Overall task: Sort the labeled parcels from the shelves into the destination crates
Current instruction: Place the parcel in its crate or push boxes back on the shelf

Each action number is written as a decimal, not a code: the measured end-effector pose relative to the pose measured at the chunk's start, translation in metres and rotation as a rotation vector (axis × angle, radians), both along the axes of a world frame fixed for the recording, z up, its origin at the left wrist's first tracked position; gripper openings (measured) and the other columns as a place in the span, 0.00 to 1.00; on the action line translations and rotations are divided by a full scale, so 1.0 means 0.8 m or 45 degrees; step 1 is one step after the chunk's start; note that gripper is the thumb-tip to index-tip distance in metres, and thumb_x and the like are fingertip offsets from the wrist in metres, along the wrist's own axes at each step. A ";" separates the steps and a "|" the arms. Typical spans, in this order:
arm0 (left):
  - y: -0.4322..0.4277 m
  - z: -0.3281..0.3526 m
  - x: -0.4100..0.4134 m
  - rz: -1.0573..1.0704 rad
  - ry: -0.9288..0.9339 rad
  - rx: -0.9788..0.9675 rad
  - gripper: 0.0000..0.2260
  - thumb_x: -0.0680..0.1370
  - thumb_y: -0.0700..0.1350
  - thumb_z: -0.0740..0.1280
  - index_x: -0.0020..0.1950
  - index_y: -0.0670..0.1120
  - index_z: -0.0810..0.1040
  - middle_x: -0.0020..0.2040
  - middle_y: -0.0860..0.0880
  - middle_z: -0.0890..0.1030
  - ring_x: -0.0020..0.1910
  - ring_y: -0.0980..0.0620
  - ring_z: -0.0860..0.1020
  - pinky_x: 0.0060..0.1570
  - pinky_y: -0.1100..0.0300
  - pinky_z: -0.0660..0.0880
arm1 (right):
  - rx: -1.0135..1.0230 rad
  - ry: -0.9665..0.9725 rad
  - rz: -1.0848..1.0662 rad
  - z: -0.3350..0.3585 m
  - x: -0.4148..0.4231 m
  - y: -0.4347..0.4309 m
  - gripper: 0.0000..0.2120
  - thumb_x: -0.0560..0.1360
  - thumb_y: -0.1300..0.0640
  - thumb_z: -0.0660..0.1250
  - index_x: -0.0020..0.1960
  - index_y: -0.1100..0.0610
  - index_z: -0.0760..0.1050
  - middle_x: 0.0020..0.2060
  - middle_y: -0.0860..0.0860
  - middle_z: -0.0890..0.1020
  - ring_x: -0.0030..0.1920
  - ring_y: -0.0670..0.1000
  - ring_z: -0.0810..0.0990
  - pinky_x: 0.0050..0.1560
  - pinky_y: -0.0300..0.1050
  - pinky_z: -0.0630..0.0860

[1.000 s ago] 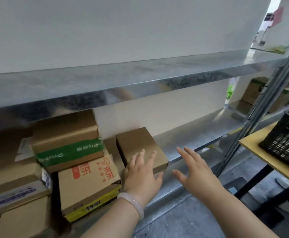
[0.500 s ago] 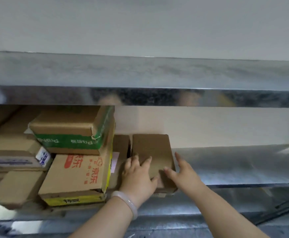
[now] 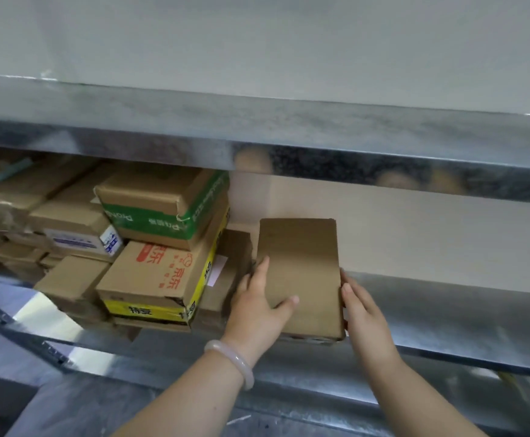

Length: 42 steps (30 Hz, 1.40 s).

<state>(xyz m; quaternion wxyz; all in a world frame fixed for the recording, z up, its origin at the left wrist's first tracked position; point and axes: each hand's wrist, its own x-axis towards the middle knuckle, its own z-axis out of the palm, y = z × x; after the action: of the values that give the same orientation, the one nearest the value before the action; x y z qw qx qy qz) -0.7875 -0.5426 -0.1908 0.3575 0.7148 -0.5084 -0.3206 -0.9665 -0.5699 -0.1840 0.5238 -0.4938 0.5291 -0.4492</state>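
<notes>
A plain brown cardboard parcel (image 3: 301,269) lies on the metal shelf (image 3: 430,313), its near end at the shelf's front edge. My left hand (image 3: 257,307), with a pale bangle on the wrist, grips the parcel's left side, thumb across its top. My right hand (image 3: 363,310) holds the right side, thumb on the top edge and fingers hidden behind the box. No label shows on the parcel's top face.
Left of the parcel stands a stack of boxes: a green-banded box (image 3: 166,206) on a red-printed box with yellow tape (image 3: 159,279), with several more cartons (image 3: 68,228) further left. Another metal shelf (image 3: 289,130) hangs close overhead. The shelf is bare to the right.
Both hands have closed in on the brown parcel and now hold its two sides. The view has swung left and nearer; the black crate on the right is out of sight.
</notes>
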 end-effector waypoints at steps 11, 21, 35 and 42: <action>0.158 0.073 0.030 -0.202 0.111 -0.382 0.35 0.72 0.64 0.70 0.67 0.80 0.47 0.72 0.66 0.56 0.71 0.64 0.56 0.69 0.58 0.58 | -0.037 -0.302 -0.054 0.058 0.013 0.159 0.38 0.65 0.39 0.67 0.73 0.42 0.63 0.69 0.49 0.73 0.65 0.49 0.75 0.63 0.53 0.73; 0.306 0.116 0.130 -0.088 0.091 -0.078 0.69 0.45 0.83 0.65 0.76 0.65 0.31 0.78 0.61 0.39 0.78 0.50 0.50 0.74 0.48 0.57 | -0.365 0.103 0.056 0.117 0.134 0.307 0.48 0.54 0.35 0.73 0.72 0.37 0.61 0.65 0.40 0.71 0.65 0.44 0.71 0.65 0.51 0.72; 0.532 0.083 0.350 0.587 1.246 -0.585 0.19 0.77 0.52 0.69 0.68 0.52 0.78 0.62 0.48 0.82 0.58 0.48 0.82 0.49 0.54 0.81 | -0.091 -0.115 0.887 0.095 0.376 0.391 0.29 0.65 0.33 0.71 0.65 0.33 0.71 0.61 0.37 0.77 0.57 0.40 0.79 0.56 0.45 0.78; 0.590 0.082 0.419 0.805 0.720 -0.626 0.33 0.61 0.67 0.79 0.64 0.69 0.72 0.53 0.67 0.82 0.52 0.63 0.82 0.44 0.66 0.80 | -0.660 0.449 0.857 0.089 0.488 0.416 0.35 0.69 0.33 0.69 0.73 0.35 0.61 0.63 0.35 0.61 0.64 0.38 0.61 0.65 0.43 0.63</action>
<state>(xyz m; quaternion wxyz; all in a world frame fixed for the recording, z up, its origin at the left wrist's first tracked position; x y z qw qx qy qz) -0.4526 -0.0707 -0.1249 0.7196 0.6135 -0.2101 -0.2483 -0.5762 -0.2371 -0.1126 0.4017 -0.8218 0.2904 -0.2810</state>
